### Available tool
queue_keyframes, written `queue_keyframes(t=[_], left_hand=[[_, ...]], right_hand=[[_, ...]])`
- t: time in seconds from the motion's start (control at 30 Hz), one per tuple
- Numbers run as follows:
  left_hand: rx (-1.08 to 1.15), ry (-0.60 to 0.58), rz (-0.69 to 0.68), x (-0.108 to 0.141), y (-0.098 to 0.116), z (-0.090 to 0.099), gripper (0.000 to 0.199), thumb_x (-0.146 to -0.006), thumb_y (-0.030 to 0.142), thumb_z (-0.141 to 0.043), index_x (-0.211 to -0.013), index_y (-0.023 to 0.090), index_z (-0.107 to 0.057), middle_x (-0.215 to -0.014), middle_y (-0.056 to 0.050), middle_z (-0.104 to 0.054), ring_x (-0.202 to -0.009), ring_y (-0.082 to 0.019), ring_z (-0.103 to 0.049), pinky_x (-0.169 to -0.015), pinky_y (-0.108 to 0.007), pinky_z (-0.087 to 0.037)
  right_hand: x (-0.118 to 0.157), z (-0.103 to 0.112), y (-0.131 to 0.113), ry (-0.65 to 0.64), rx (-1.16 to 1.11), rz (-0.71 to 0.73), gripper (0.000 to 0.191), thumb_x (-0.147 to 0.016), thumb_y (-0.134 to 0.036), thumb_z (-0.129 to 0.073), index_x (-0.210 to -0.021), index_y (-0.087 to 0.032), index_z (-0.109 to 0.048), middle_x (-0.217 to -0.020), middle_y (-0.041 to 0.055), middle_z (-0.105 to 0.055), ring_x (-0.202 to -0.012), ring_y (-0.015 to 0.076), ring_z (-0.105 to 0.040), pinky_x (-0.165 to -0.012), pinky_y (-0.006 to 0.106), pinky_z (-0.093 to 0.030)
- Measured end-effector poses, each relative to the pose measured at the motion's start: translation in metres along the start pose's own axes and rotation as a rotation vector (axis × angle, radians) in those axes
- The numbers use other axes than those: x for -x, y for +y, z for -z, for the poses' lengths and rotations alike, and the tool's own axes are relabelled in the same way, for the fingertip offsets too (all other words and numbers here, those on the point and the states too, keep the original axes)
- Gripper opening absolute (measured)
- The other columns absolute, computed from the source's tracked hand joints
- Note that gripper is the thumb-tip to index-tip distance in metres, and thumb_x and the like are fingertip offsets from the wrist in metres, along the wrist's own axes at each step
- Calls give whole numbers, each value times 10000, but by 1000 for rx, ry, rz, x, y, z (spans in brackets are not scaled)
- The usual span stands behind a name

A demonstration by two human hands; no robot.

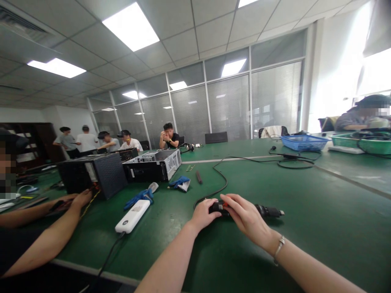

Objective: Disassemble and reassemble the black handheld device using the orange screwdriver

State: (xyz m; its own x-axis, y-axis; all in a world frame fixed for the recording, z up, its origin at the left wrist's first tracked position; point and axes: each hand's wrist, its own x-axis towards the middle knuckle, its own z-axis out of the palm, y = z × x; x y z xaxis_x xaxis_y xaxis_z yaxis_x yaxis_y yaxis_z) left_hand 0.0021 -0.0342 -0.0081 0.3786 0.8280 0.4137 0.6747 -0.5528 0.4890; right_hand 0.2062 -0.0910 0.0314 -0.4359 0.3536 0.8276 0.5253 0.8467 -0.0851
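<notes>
A black corded electric screwdriver [268, 211] lies along the green table in front of me, its metal tip pointing right. My left hand [202, 214] is closed round its rear end, where the cable [225, 179] leads away. With its fingers bent, my right hand [249, 215] pinches at an orange part on the body; my own fingers partly hide that part. A bracelet circles my right wrist. Left of my hands lies a white power bank [133, 216] with a black cable. Blue-and-white work gloves [181, 183] rest farther back.
A co-worker's hands [82, 199] work at a black computer case [113, 175] on the left. Behind it lies an opened case [149, 173]. Blue [304, 143] and green baskets [360, 142] stand back right, beside coiled cables. Several people sit or stand around the green table [336, 219].
</notes>
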Motion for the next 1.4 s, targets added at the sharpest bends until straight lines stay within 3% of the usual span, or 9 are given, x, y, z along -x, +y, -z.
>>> queue_keyframes(t=[0.1, 0.3, 0.43, 0.63, 0.8, 1.0, 1.23, 1.4], left_hand=[[2, 2, -4, 0, 1, 0, 438, -728, 319, -734, -1143, 212, -646, -1155, -66, -668, -1057, -265, -604, -962, -382, -450], [17, 10, -2, 0, 1, 1, 473, -702, 290, -751, -1159, 230, -643, -1164, -58, -669, -1077, -274, -602, -990, -402, -437], [22, 1, 14, 0, 3, 2, 524, -695, 289, -759, -1200, 245, -624, -1191, -52, -660, -1098, -278, -594, -1009, -406, -422], [8, -10, 16, 0, 4, 2, 453, -705, 304, -751, -1142, 234, -652, -1166, -51, -669, -1099, -278, -587, -997, -399, -426], [15, -1, 2, -1, 2, 1, 522, -692, 297, -765, -1191, 237, -627, -1176, -55, -665, -1087, -279, -592, -1001, -404, -422], [19, 16, 3, 0, 2, 1, 424, -701, 308, -757, -1106, 217, -667, -1143, -66, -677, -1072, -280, -601, -1001, -417, -422], [34, -7, 15, 0, 5, 2, 507, -708, 307, -743, -1198, 256, -625, -1202, -45, -659, -1122, -288, -579, -1034, -433, -402], [38, 3, 15, 0, 1, 1, 510, -696, 303, -756, -1187, 236, -633, -1187, -51, -666, -1116, -274, -585, -1035, -417, -407]], right_hand=[[2, -2, -2, -14, 0, -10, 468, -946, -166, -417, -1405, -219, -342, -1235, 132, -520, -1071, 209, -569, -892, 360, -526], [3, -6, 2, 53, 19, -62, 392, -964, -203, -395, -1353, -245, -420, -1097, 113, -564, -906, 192, -621, -745, 336, -566], [3, -6, 1, 55, -55, -45, 457, -963, -166, -367, -1413, -231, -331, -1175, 130, -540, -1005, 194, -599, -832, 345, -554], [4, -8, 2, 110, -4, -33, 386, -947, -185, -437, -1325, -261, -447, -1086, 108, -546, -916, 193, -606, -750, 339, -562], [5, -8, 2, 93, -81, -23, 477, -950, -133, -374, -1411, -250, -339, -1190, 122, -533, -1050, 197, -582, -861, 340, -548], [6, -8, 2, 126, -47, -9, 387, -940, -179, -439, -1314, -268, -478, -1095, 103, -565, -959, 202, -612, -776, 342, -570], [3, -5, -3, 137, -86, -44, 460, -943, -182, -423, -1396, -245, -375, -1176, 123, -549, -1041, 208, -592, -861, 352, -552], [3, -8, 1, 176, -81, -65, 409, -940, -170, -430, -1339, -262, -448, -1074, 98, -571, -935, 191, -617, -772, 326, -568]])
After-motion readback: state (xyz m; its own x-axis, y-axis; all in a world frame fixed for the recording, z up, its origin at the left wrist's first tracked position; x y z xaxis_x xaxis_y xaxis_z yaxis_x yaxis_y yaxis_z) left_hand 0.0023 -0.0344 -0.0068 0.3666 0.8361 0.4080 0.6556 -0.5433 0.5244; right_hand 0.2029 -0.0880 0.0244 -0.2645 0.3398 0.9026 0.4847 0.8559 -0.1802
